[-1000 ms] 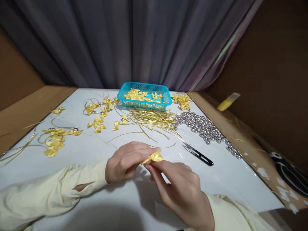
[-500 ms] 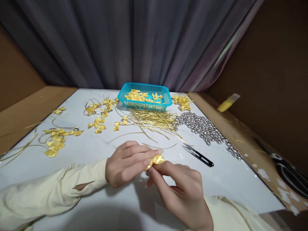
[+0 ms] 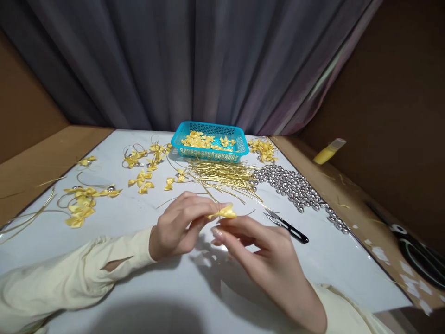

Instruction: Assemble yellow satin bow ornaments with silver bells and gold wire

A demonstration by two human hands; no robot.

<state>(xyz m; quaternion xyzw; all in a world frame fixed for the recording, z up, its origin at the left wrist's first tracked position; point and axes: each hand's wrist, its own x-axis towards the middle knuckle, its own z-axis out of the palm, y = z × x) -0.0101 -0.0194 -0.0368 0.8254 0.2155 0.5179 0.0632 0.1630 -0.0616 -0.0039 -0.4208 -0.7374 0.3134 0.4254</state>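
Between the fingertips of my left hand is a yellow satin ribbon bow, held above the white work surface. My right hand is just to the right of the bow and slightly below it. Its thumb and forefinger are drawn together in a pinch. Whatever they may grip is hidden, and I cannot tell if they touch the bow. A bundle of thin gold cords lies beyond my hands. Black thread snips rest beside my right hand.
A blue mesh basket with yellow bows stands at the back. Small shiny silver beads are heaped to the right. Bows with cords lie on the left. Black-handled scissors and a yellow tube are at the right.
The bow has been raised and turned between my left fingertips. My right thumb and forefinger have come away from its lower side. The silver bead under it is out of sight now.
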